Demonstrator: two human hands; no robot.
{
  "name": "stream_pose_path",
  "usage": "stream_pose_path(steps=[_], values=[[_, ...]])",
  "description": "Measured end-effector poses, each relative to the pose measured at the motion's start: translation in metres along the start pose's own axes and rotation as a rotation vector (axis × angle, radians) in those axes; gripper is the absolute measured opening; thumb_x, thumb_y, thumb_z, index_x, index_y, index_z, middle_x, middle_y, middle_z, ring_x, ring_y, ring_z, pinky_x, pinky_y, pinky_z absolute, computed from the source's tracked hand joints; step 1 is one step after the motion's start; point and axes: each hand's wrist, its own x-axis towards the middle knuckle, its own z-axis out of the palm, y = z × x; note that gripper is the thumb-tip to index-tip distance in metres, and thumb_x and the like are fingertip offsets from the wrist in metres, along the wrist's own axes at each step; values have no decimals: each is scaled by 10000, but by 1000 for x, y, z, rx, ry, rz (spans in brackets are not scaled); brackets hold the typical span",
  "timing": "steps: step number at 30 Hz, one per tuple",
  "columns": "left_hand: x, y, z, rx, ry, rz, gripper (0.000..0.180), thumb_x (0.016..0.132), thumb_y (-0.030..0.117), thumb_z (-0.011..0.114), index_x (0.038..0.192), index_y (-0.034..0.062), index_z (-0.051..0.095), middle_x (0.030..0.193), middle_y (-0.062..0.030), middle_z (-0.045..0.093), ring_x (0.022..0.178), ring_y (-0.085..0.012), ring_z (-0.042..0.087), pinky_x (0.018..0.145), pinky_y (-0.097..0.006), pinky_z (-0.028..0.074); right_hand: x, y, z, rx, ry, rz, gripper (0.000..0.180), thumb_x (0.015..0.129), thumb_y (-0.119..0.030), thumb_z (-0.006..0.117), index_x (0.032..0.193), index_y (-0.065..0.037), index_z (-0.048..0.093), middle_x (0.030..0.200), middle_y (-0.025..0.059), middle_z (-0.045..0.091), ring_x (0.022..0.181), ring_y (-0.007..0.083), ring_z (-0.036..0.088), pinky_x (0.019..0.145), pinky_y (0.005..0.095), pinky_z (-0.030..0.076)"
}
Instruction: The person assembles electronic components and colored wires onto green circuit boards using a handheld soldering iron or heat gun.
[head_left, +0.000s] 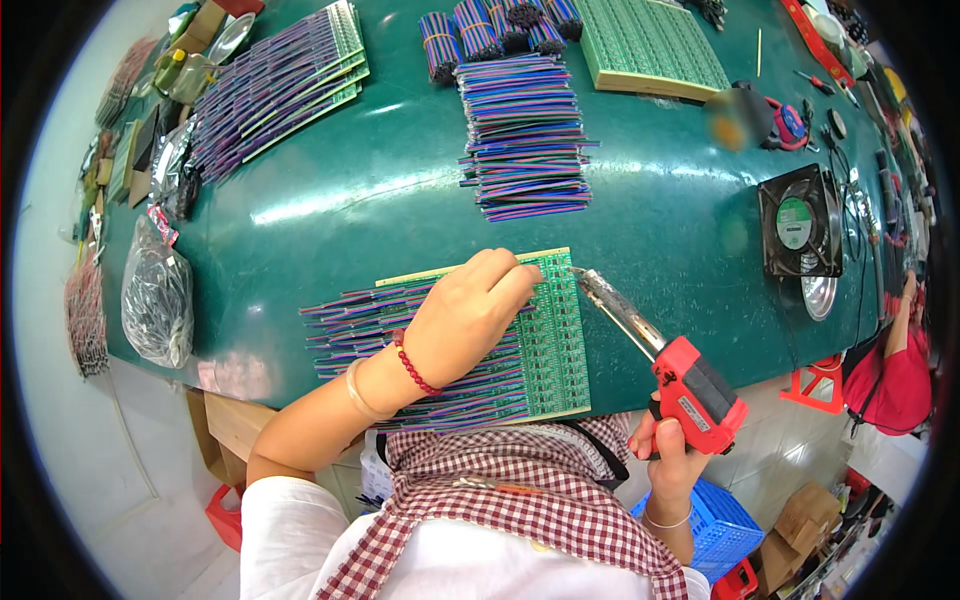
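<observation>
Head view: Found the left hand (482, 300) arched over the green circuit-board panel (555, 350), fingers bunched near its upper edge; could not tell, with the tips hidden, whether pinching a wire or only pressing. Saw the right hand (672, 460) wrapped around the handle of a red soldering gun (700, 395) — metal tip just right of the left fingers, beside the panel's edge.

Judged the panel light, thin and stiff, likely to suffer at the joints if flexed; judged the coloured wires (350, 330) soft, slick and easily splayed. Rated the bare edge, right of the left fingers, the safest hold — not the wires.

Noted a clear plastic bag (155, 285) well left of the left fingers, stuffed with dark strands (165, 325). Noted a blue crate (725, 530) below the right fingers; could not make out its contents.
</observation>
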Motion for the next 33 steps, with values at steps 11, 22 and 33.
stream_pose_path(steps=[11,22,33], values=[[-8,-6,8,38,63,82,233,704,-46,689,924,12,643,889,-97,579,736,-232,600,604,-326,500,-7,13,4,-26,-35,84,361,944,-260,588,1130,45,530,626,89,548,471,115,467,448,256,409],[7,6,3,6,47,-27,182,768,-17,723,935,24,662,756,-120,559,649,-278,591,560,-373,476,-11,3,-3,-22,72,149,235,902,-206,665,1000,-7,588,681,37,572,563,98,525,513,264,444],[4,19,2,-128,44,-78,172,760,-123,602,881,-1,586,811,-110,557,681,-224,546,591,-298,426,7,-7,20,260,38,131,238,878,-246,731,987,-46,662,710,-35,589,640,48,505,594,245,401]])
